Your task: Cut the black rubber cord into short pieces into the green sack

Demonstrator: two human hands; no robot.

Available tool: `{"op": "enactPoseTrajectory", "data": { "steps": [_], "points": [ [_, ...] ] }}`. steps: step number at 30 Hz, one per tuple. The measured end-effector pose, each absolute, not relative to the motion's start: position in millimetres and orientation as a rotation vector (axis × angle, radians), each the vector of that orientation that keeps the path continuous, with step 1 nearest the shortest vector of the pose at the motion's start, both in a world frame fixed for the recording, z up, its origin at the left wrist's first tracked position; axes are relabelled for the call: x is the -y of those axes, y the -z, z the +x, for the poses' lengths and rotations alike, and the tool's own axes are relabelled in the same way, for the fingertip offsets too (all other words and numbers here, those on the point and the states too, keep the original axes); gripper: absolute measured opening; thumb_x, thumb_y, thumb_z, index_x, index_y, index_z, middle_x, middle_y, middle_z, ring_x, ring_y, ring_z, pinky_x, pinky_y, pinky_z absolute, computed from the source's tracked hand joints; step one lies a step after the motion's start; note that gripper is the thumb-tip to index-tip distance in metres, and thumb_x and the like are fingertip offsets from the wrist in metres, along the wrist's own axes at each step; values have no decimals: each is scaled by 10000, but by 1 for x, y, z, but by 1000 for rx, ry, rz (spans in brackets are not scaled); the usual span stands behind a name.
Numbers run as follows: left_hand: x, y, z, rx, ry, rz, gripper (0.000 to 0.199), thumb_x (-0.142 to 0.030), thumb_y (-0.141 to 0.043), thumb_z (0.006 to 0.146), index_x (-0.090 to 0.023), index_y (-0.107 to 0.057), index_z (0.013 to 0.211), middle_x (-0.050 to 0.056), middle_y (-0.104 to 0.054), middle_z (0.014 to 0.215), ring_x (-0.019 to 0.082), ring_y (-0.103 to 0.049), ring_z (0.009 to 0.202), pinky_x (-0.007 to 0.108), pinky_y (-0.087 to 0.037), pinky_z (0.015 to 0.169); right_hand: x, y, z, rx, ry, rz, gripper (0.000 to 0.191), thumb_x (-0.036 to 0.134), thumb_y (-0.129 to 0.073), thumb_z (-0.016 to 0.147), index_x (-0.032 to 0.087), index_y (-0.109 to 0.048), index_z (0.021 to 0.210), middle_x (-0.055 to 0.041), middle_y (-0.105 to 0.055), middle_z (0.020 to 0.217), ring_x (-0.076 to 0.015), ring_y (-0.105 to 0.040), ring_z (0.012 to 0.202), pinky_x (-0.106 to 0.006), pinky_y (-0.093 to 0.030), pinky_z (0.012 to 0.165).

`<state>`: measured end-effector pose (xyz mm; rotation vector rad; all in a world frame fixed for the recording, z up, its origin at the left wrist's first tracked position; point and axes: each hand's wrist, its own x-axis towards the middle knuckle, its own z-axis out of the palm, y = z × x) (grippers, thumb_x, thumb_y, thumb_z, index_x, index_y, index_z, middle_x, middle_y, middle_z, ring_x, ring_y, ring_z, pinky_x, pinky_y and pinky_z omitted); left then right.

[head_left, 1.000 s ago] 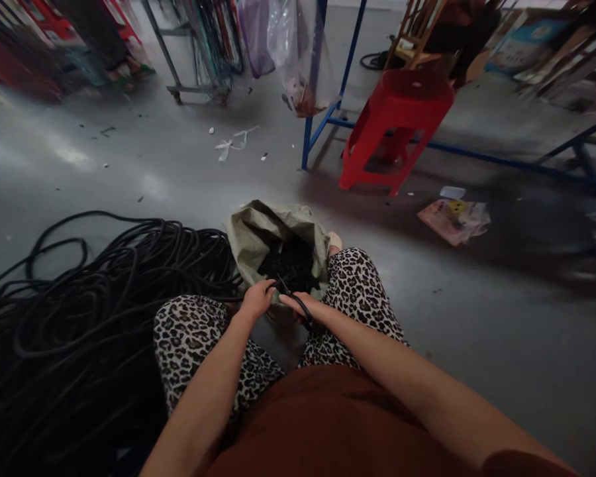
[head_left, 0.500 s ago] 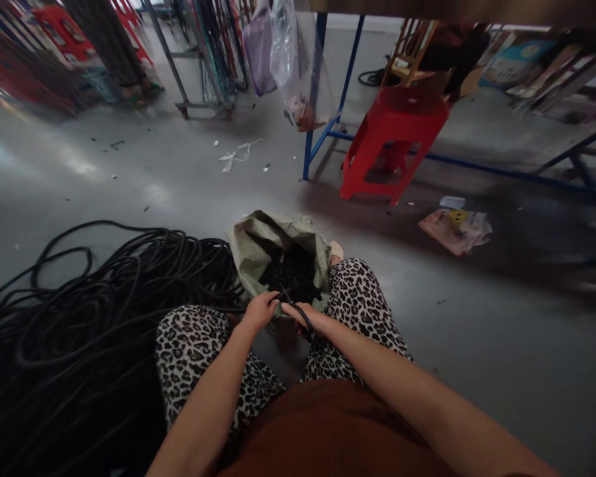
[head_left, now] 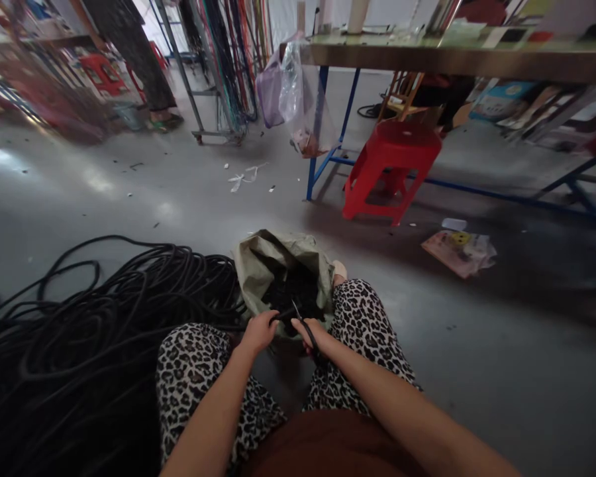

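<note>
Between my knees stands an open, pale green sack (head_left: 251, 268) with a heap of small black pieces (head_left: 293, 291) inside. Over its near rim, my left hand (head_left: 261, 331) is closed on a black cord (head_left: 282, 314), whose end sticks out toward the right. My right hand (head_left: 314, 334) grips black-handled scissors (head_left: 308, 331); their blades point up and away, close to the cord's end. Whether the blades touch the cord I cannot tell. To my left lies a large pile of looped black cord (head_left: 129, 298), running up to my left hand.
A red plastic stool (head_left: 397, 165) stands ahead beside a blue-legged table (head_left: 427, 56). Plastic bags (head_left: 298, 93) hang from the table's corner. Flat plastic packets (head_left: 461, 248) lie on the floor at right. A wheeled rack (head_left: 218, 136) and a person's leg (head_left: 153, 73) are at far left.
The view has tilted up, so more of the tabletop shows. My hands have moved slightly apart, and more of the cord shows beyond my left fingers.
</note>
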<state>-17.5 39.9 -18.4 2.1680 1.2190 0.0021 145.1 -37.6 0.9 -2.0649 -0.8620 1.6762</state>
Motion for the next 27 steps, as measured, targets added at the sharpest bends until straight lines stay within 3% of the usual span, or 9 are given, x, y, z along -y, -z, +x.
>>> {"op": "enactPoseTrajectory", "data": {
  "steps": [7,16,27],
  "points": [
    [-42,23,-21,-1166,24,2188,336,-275,-434,835,-204,-598,1120,45,-639,1086,153,-564,1016,259,-402,908,39,9,144,857,-1646,-2071,394,484,-372,885,142,-559,828,40,-434,400,-106,-437,280,-190,-380,312],
    [-42,28,-19,-1264,107,2143,335,-255,-435,835,-198,-602,1120,62,-629,1122,159,-559,1047,262,-394,926,38,9,147,962,-1646,-2096,389,444,-421,866,143,-555,659,12,-445,413,-122,-462,317,-221,-404,352],
    [-43,19,-16,-1290,212,2213,329,-260,-431,837,-221,-600,1116,58,-629,1121,172,-559,1043,275,-398,904,37,1,149,1003,-1675,-2138,384,435,-454,864,130,-577,664,15,-447,417,-107,-470,340,-199,-396,387]
  ]
}}
